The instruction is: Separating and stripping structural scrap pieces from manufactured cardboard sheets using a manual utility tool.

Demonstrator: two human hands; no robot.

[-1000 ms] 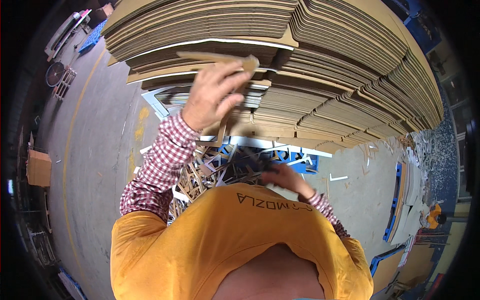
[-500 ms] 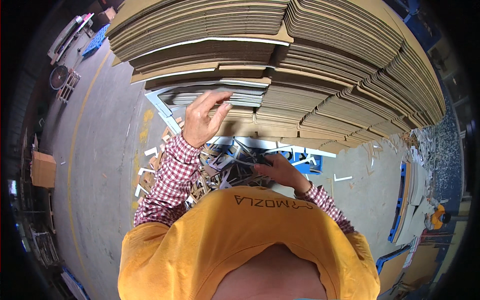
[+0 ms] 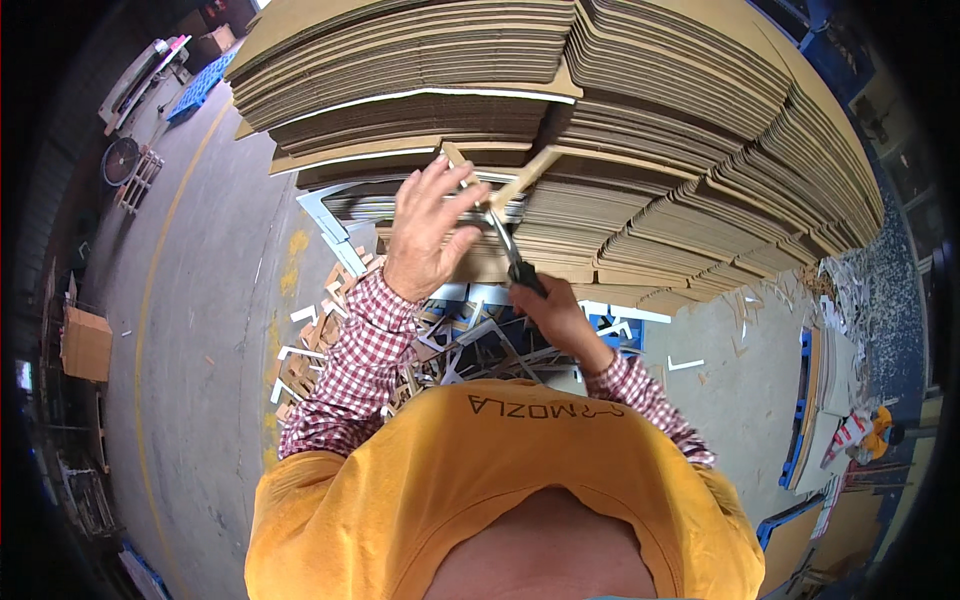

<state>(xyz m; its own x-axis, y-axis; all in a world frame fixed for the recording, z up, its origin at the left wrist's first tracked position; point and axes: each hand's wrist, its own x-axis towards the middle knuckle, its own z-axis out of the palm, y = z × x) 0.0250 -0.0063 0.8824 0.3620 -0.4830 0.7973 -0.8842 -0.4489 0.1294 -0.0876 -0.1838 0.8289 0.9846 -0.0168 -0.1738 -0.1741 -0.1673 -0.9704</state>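
Nearest the camera is the person's yellow shirt, with checked red-and-white sleeves running up from it toward the work. The right hand is closed in a fist around the dark handle of a slim metal tool, whose shaft angles up and to the left into the face of the cardboard stack. The left hand is open, fingers spread and palm laid flat against the layered edges just beside the tool's tip; it grips nothing. At that spot a narrow cardboard strip sticks out from between the sheets, tilted up to the right, touching the tool or very close to it. The strip looks light, dry and fairly stiff along its length, yet apt to crease or tear if bent across; a pinch near its root, where it leaves the stack, seems the surest hold, since the free end would probably flex. The stack itself looks heavy and firm enough to lean on. Below the hands, offcut scraps lie heaped on the grey concrete floor, and farther off stand blue pallets at the upper left.
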